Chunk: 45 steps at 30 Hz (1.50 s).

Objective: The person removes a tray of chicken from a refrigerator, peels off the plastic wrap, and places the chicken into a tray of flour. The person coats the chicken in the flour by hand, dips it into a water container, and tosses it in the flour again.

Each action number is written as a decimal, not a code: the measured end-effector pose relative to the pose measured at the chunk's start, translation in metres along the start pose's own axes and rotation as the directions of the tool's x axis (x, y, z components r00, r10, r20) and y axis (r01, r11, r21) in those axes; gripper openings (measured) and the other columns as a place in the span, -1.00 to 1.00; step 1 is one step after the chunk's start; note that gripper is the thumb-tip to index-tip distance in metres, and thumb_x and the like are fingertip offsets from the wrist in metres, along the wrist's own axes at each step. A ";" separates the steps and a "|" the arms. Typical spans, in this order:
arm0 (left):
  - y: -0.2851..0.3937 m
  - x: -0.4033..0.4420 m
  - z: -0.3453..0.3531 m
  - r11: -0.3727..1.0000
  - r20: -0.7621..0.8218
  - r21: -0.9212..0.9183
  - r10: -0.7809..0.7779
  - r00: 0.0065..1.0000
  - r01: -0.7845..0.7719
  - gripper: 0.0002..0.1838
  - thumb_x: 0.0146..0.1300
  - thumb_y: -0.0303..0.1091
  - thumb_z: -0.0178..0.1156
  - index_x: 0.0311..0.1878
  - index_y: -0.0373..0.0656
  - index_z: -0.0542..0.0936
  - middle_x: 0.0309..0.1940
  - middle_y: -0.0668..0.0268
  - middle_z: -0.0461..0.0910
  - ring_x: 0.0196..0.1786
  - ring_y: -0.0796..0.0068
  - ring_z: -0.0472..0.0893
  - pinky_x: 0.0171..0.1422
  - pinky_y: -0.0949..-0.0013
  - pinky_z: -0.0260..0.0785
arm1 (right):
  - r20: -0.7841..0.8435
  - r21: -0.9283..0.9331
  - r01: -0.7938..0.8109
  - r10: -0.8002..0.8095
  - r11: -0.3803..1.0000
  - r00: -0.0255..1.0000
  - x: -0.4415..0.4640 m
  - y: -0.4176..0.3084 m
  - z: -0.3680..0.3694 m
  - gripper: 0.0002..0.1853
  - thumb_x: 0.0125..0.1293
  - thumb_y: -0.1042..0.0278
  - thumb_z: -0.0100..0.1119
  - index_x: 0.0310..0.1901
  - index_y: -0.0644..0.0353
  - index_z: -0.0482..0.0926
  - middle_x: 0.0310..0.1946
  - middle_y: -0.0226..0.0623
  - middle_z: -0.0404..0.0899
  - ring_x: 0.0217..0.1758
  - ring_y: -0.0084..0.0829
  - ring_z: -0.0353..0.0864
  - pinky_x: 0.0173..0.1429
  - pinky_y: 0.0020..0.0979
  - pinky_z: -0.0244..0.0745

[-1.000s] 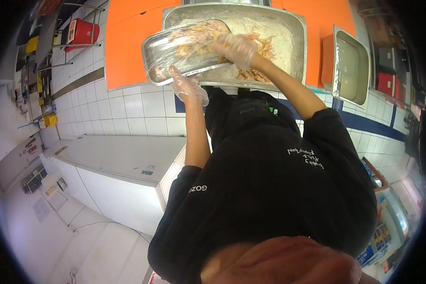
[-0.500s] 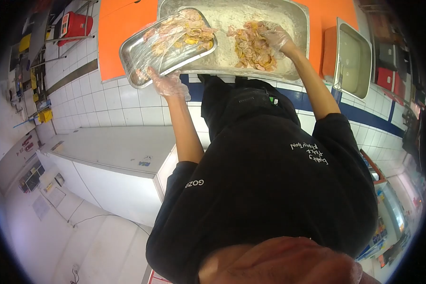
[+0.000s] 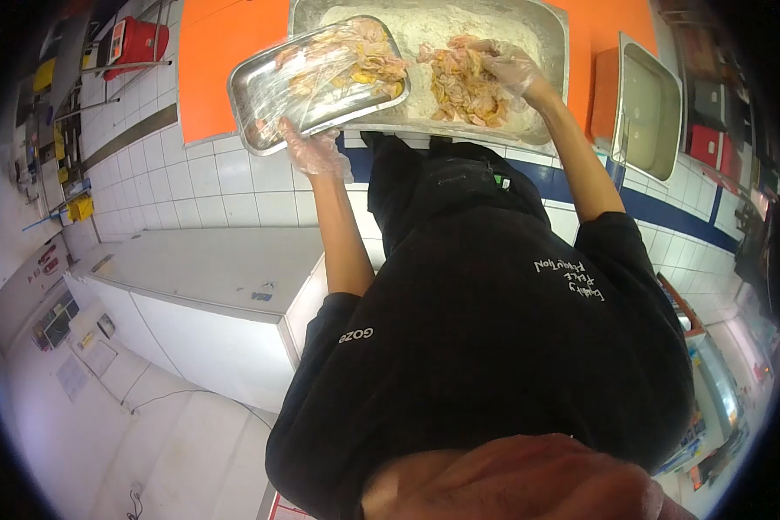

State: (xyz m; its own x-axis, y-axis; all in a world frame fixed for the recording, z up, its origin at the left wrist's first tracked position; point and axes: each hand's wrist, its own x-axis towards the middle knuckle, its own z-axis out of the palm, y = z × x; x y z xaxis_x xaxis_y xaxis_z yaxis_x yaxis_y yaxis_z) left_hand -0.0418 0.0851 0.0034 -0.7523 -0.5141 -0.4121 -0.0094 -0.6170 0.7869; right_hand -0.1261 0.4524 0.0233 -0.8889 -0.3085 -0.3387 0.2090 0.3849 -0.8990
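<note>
My left hand [image 3: 314, 149], in a clear plastic glove, grips the near edge of a metal tray [image 3: 260, 143]. Clear film and strips of raw meat [image 3: 377, 65] lie in this tray, which is held over the left part of a large metal basin [image 3: 542, 130]. White flour [image 3: 416, 22] covers the basin's bottom, with a heap of meat pieces [image 3: 464, 87] on it. At the right side of that heap is my right hand [image 3: 513, 69], also gloved, its fingers bent against the meat; whether they close on a piece is hard to tell.
Orange counter surface [image 3: 225, 52] lies around the basin. To the right stands a second metal basin [image 3: 646, 113]. A white chest [image 3: 208, 286] is at the lower left, and a red container [image 3: 139, 43] sits on a rack at the upper left.
My right hand has moved from the tray to the heap in the basin, uncovering the meat in the tray. The tray has shifted left and then slightly back right with my left hand.
</note>
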 end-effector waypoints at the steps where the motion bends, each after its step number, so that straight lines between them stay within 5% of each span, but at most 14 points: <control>1: -0.001 -0.002 0.001 1.000 -0.001 -0.001 0.005 1.000 -0.005 -0.32 0.51 0.12 0.10 0.47 -0.14 0.27 0.23 0.04 0.55 -0.01 0.11 0.70 -0.35 0.24 0.55 | -0.003 0.004 -0.016 0.016 1.000 1.000 0.000 0.001 0.001 -0.57 0.39 0.36 0.21 0.27 0.24 0.61 -0.01 -0.34 0.72 -0.08 -0.52 0.69 0.08 -0.47 0.60; 2: -0.002 -0.003 0.004 1.000 0.005 -0.006 0.011 1.000 -0.011 -0.32 0.50 0.12 0.10 0.47 -0.14 0.27 0.23 0.05 0.55 -0.01 0.12 0.71 -0.34 0.25 0.56 | -0.005 0.009 -0.032 0.032 0.999 0.999 0.000 0.002 0.001 -0.57 0.39 0.37 0.21 0.27 0.26 0.60 -0.02 -0.33 0.72 -0.08 -0.52 0.70 0.07 -0.46 0.61; 4: -0.001 -0.005 0.006 1.000 0.011 -0.011 0.018 1.000 -0.017 -0.32 0.50 0.12 0.10 0.47 -0.14 0.28 0.22 0.06 0.56 -0.01 0.14 0.71 -0.33 0.25 0.57 | 0.066 0.746 -0.220 0.258 0.629 0.964 0.001 0.018 0.005 -0.68 0.49 0.34 0.16 0.13 0.39 0.63 -0.02 -0.26 0.65 -0.11 -0.47 0.67 0.18 -0.48 0.62; 6: 0.000 -0.007 0.002 0.998 0.052 0.037 -0.047 0.998 0.045 -0.28 0.53 0.10 0.07 0.56 -0.09 0.16 0.41 0.07 0.39 0.33 0.00 0.52 0.25 -0.13 0.51 | 0.036 0.729 -0.222 0.288 0.648 0.957 -0.010 0.005 0.002 -0.70 0.49 0.33 0.19 0.06 0.41 0.65 -0.01 -0.25 0.64 -0.11 -0.47 0.67 0.18 -0.47 0.63; 11: -0.017 0.007 -0.012 0.999 0.073 0.010 -0.051 0.996 0.051 -0.26 0.49 0.12 0.11 0.55 -0.09 0.19 0.39 0.06 0.42 0.29 0.01 0.55 0.20 -0.07 0.55 | -0.003 0.835 -0.149 0.274 0.530 0.962 0.001 0.032 -0.008 -0.74 0.48 0.28 0.22 -0.06 0.33 0.73 -0.19 -0.33 0.61 -0.23 -0.53 0.61 -0.05 -0.45 0.62; 13: -0.019 0.009 -0.015 0.997 0.072 -0.023 -0.075 0.995 0.077 -0.25 0.48 0.13 0.13 0.54 -0.10 0.21 0.38 0.05 0.43 0.28 0.01 0.56 0.18 -0.06 0.56 | -0.198 0.139 -0.297 0.321 0.945 0.926 -0.013 -0.010 -0.010 -0.72 0.49 0.20 0.23 -0.03 0.26 0.73 -0.40 -0.43 0.51 -0.36 -0.58 0.48 -0.26 -0.43 0.45; 16: -0.018 0.004 -0.005 0.998 0.006 0.013 -0.063 0.998 0.063 -0.30 0.50 0.13 0.11 0.48 -0.16 0.29 0.24 0.10 0.56 -0.03 0.20 0.71 -0.40 0.32 0.54 | -0.050 -0.143 -0.247 0.242 0.958 0.969 -0.002 0.053 -0.031 -0.70 0.40 0.14 0.30 0.08 0.06 0.73 -0.19 -0.43 0.66 -0.34 -0.57 0.49 -0.28 -0.55 0.40; 22: -0.015 -0.012 0.010 0.999 0.066 0.032 0.030 0.997 -0.032 -0.33 0.52 0.11 0.08 0.46 -0.18 0.30 0.23 0.08 0.55 -0.03 0.19 0.71 -0.41 0.31 0.54 | -0.195 0.242 0.088 -0.041 0.966 0.980 -0.024 -0.038 0.001 -0.62 0.43 0.13 0.30 0.11 0.24 0.71 -0.25 -0.41 0.67 -0.24 -0.54 0.64 -0.10 -0.45 0.60; 27: -0.011 -0.022 0.020 0.998 0.064 -0.018 -0.063 0.996 0.064 -0.33 0.53 0.07 0.07 0.46 -0.23 0.28 0.22 0.05 0.54 -0.03 0.17 0.71 -0.41 0.27 0.58 | -0.039 0.028 0.101 -0.100 0.995 0.994 -0.009 -0.079 0.051 -0.55 0.36 0.03 0.35 0.13 0.16 0.69 -0.09 -0.19 0.75 -0.01 -0.40 0.75 0.11 -0.37 0.63; 30: -0.014 -0.016 0.013 0.997 0.081 -0.019 -0.077 0.994 0.079 -0.33 0.54 0.08 0.06 0.47 -0.22 0.26 0.23 0.05 0.52 0.04 0.17 0.67 -0.36 0.23 0.60 | 0.049 -0.488 0.205 -0.208 0.848 0.977 -0.008 -0.111 0.088 -0.65 0.40 0.12 0.29 0.04 0.20 0.70 -0.09 -0.07 0.74 0.00 -0.25 0.76 0.09 -0.26 0.63; 32: -0.021 -0.016 0.013 0.999 0.067 -0.026 -0.038 0.997 0.039 -0.34 0.54 0.08 0.06 0.48 -0.18 0.26 0.22 0.08 0.53 0.06 0.20 0.65 -0.36 0.25 0.55 | 0.236 -0.836 0.299 -0.192 0.459 0.953 0.009 -0.091 0.107 -0.82 0.33 0.33 0.23 -0.11 0.18 0.71 -0.15 -0.03 0.72 -0.02 -0.13 0.75 0.03 -0.13 0.62; 39: -0.013 -0.030 0.029 0.989 0.172 -0.035 -0.138 0.975 0.146 -0.17 0.51 0.26 0.03 0.57 -0.16 0.17 0.40 0.17 0.40 0.30 0.17 0.52 -0.30 0.17 0.48 | 0.279 -0.846 0.433 -0.434 0.310 0.856 0.009 -0.106 0.138 -0.75 0.43 0.20 0.12 0.02 0.13 0.56 -0.19 0.03 0.68 -0.07 0.04 0.69 0.06 -0.05 0.56; 41: -0.007 -0.043 0.039 0.985 0.097 -0.067 -0.151 0.984 0.158 -0.11 0.48 0.35 0.00 0.56 -0.21 0.17 0.41 0.13 0.39 0.34 0.13 0.50 -0.13 0.01 0.59 | 0.399 -0.726 0.420 -0.164 0.544 0.902 0.013 -0.120 0.150 -0.68 0.42 0.20 0.14 0.13 0.08 0.55 -0.12 -0.03 0.70 -0.08 0.02 0.70 0.07 -0.05 0.56; 45: -0.005 -0.048 0.047 0.981 0.091 0.151 -0.133 0.987 0.119 -0.02 0.45 0.46 -0.09 0.55 -0.26 0.17 0.31 0.05 0.47 0.16 0.17 0.64 -0.17 0.20 0.70 | 0.381 -0.601 0.552 -0.400 0.578 0.834 0.022 -0.102 0.161 -0.62 0.41 0.20 0.16 0.23 0.02 0.55 -0.10 -0.05 0.70 -0.05 0.02 0.71 0.03 -0.05 0.59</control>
State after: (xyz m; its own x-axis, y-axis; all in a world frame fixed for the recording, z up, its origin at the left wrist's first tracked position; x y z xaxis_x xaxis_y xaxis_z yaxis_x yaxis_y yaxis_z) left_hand -0.0368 0.1413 0.0409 -0.8010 -0.3710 -0.4698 -0.1979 -0.5766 0.7927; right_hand -0.1010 0.2662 0.0632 -0.6694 -0.7424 -0.0287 -0.6150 0.5753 -0.5392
